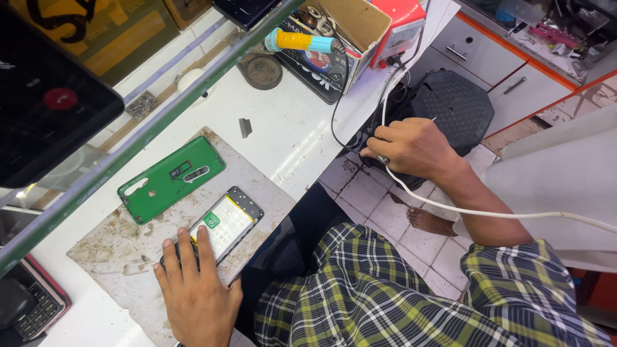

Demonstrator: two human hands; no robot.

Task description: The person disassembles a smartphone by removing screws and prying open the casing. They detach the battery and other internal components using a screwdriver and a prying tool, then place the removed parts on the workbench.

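Left hand [196, 292] flat, fingers spread, pinning the opened phone with exposed battery [222, 223] on the stained grey work mat [116, 250]. Right hand [411, 149] off past the bench edge, pinching the white cable [488, 214]. Easy to yank that cable blind and probably drag the red box-shaped meter [402, 26] off, or lean too hard on the bare battery.

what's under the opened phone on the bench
The opened phone lies on a stained, worn work mat on the white counter. The left hand presses its near end, covering that part; the mat directly beneath cannot be seen.
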